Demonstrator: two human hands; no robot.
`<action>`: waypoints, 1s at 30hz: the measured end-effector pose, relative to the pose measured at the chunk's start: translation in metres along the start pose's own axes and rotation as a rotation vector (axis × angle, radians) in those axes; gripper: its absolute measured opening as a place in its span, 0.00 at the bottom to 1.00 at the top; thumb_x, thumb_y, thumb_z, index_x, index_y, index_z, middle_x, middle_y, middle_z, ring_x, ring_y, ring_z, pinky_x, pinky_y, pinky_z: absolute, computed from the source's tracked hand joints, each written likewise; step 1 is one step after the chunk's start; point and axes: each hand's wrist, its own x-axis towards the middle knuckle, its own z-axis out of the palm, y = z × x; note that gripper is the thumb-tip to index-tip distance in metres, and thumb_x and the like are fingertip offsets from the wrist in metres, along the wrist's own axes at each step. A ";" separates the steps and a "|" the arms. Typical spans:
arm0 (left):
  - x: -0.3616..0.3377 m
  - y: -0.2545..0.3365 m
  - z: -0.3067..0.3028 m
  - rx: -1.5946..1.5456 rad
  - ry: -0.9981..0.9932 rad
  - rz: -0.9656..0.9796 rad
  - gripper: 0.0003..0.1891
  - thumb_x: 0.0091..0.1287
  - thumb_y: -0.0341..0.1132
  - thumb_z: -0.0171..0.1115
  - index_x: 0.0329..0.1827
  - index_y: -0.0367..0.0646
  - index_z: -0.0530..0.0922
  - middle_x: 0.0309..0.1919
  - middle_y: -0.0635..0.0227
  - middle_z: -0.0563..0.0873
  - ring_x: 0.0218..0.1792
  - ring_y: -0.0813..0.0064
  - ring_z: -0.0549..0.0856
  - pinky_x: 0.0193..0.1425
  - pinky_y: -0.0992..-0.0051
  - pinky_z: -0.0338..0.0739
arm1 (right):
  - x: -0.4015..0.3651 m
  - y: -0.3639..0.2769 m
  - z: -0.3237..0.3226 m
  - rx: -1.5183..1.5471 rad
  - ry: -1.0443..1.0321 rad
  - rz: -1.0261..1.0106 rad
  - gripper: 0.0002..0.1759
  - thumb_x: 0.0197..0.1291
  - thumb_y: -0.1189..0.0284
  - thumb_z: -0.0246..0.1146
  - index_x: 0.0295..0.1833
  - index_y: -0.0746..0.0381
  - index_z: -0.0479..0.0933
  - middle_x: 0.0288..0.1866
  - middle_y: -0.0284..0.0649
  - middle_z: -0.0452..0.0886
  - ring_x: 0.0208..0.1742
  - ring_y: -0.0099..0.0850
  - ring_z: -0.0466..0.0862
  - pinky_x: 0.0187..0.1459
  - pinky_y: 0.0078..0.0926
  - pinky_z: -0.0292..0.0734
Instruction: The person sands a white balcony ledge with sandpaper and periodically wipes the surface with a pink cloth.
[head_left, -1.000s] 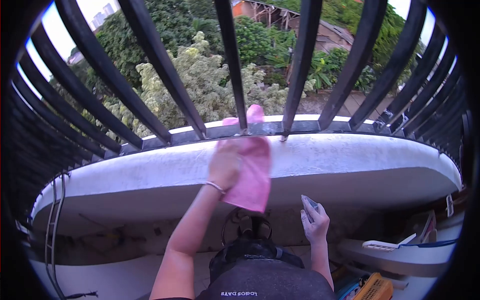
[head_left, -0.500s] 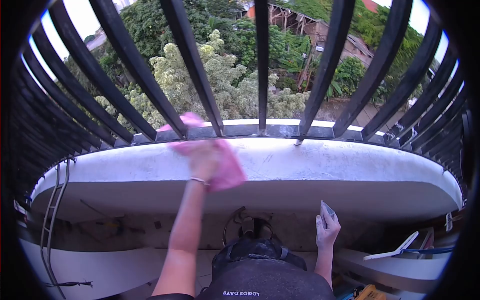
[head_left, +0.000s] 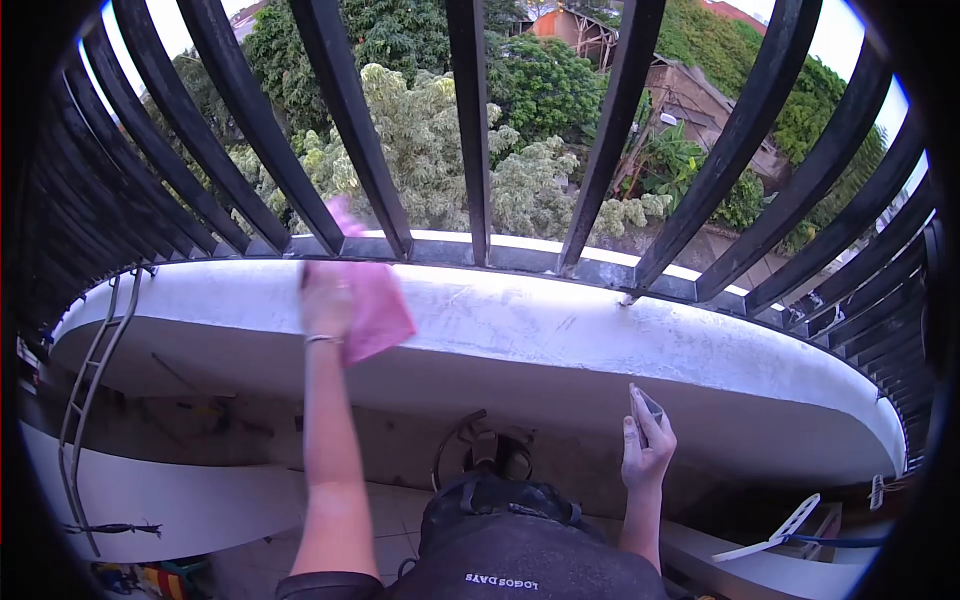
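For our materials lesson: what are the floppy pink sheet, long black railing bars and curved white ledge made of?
Pink sheet: probably matt fabric, hanging limp. Black bars: likely painted metal, slim, crisp-edged. White ledge: perhaps painted plaster or concrete, scuffed.

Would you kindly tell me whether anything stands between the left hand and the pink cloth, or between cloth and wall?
Nothing visible does: the left hand holds the pink cloth directly, over the white wall. Further out, the black railing crosses the cloth, part of which shows beyond.

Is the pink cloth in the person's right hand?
No, the left hand has the pink cloth, while the right hand is well apart from it.
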 end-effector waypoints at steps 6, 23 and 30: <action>0.000 0.080 -0.062 0.346 -0.432 0.030 0.16 0.75 0.37 0.55 0.44 0.43 0.92 0.47 0.57 0.94 0.48 0.55 0.94 0.49 0.56 0.87 | -0.008 -0.005 0.027 -0.100 -0.105 0.032 0.24 0.69 0.83 0.63 0.69 0.58 0.85 0.56 0.49 0.89 0.51 0.45 0.90 0.54 0.35 0.84; -0.028 -0.047 -0.077 -0.241 -0.089 -0.006 0.29 0.71 0.34 0.56 0.77 0.45 0.78 0.77 0.62 0.80 0.79 0.57 0.74 0.88 0.56 0.60 | 0.121 -0.052 0.159 -0.653 -0.313 -0.601 0.32 0.64 0.79 0.64 0.70 0.38 0.85 0.38 0.37 0.79 0.31 0.35 0.86 0.30 0.36 0.82; -0.025 -0.050 -0.077 -0.220 -0.045 -0.074 0.30 0.67 0.34 0.56 0.75 0.52 0.82 0.77 0.70 0.79 0.78 0.59 0.75 0.88 0.45 0.56 | 0.137 -0.072 0.195 -0.637 -0.445 -0.682 0.29 0.66 0.76 0.63 0.68 0.37 0.86 0.40 0.39 0.80 0.33 0.36 0.86 0.32 0.35 0.84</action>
